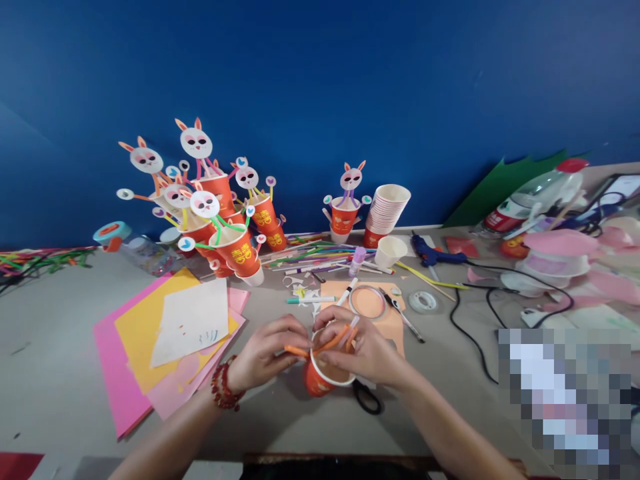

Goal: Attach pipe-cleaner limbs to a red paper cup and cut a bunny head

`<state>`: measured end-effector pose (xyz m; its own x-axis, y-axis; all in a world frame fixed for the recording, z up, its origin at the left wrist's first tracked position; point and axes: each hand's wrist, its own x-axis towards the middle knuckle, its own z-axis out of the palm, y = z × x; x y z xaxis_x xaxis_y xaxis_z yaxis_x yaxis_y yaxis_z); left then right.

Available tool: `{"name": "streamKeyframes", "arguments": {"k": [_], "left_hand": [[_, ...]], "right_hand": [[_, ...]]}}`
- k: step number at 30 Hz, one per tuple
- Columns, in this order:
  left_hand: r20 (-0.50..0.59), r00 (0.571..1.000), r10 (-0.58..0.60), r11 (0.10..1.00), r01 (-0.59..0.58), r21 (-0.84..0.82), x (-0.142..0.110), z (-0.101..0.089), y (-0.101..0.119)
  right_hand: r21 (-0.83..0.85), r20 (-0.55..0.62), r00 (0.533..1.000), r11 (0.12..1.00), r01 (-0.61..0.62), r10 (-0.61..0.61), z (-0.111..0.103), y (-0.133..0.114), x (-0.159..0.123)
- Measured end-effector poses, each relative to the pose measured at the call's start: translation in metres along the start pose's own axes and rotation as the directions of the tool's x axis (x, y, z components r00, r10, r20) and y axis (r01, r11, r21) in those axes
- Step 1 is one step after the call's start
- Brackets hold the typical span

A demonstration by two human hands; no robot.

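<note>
**Blue wall (320,87) over a grey tabletop (50,353), fuzzy orange craft stem (297,351) at a cup rim**

Tilted between both hands, near the table's front: a red paper cup with a white rim (319,383). Left hand (267,350) pinched on the stem, just outside the rim's left side. Right hand (373,350) curled over the rim, fingers closed on the stem's inner length beside a pale translucent stick (354,323); cannot tell how firmly. Seems best to pinch close to the rim, bend gently and brace the wall without crushing the paper. Worth minding a black looped handle (369,401) just beside the cup. Farther back, rabbit-faced red cups (240,253) and a blue glue gun (435,255).
</note>
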<state>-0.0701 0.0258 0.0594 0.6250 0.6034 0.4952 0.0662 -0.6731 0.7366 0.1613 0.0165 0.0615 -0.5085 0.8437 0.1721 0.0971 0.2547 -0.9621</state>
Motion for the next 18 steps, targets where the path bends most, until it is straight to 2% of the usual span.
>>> {"name": "streamKeyframes", "arguments": {"k": [5,10,14,18], "left_hand": [[0.119,0.992,0.030,0.995,-0.040,0.087,0.002,-0.006,-0.001],[0.132,0.989,0.064,0.995,-0.074,0.074,0.005,-0.009,-0.002],[0.100,0.992,0.077,0.995,-0.084,0.060,0.007,-0.008,0.002],[-0.016,0.998,0.060,0.998,-0.060,-0.001,0.003,-0.002,0.004]], "right_hand": [[-0.034,0.017,1.000,0.999,0.014,-0.013,-0.001,-0.001,-0.001],[-0.061,0.013,0.999,0.997,0.043,-0.042,-0.001,-0.001,-0.001],[-0.109,-0.003,0.998,0.992,0.070,-0.071,-0.001,-0.004,-0.001],[-0.104,-0.011,0.997,0.992,0.069,-0.071,-0.001,-0.011,0.001]]}}
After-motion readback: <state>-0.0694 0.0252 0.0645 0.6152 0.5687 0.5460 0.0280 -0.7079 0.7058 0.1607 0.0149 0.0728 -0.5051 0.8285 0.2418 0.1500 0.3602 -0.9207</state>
